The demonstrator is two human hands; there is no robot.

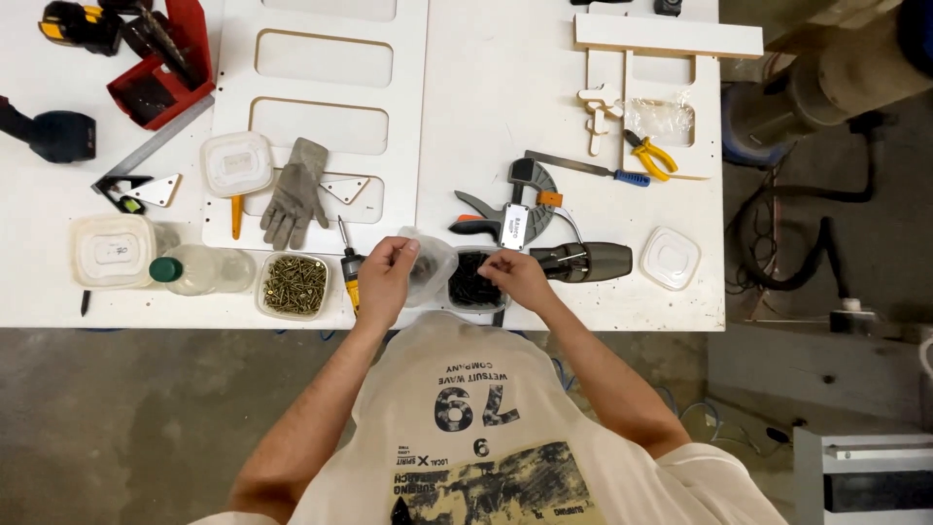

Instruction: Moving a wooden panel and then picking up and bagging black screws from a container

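left hand pinches a clear bag; right hand curled over dark screws tub, grip unclear

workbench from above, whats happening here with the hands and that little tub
A person stands at the white workbench. The left hand holds a clear plastic bag over a small tub of dark screws, and the right hand is at the tub's edge. A tub of brass screws sits to the left.

left hand pinching clear bag, right hand over black screws tub
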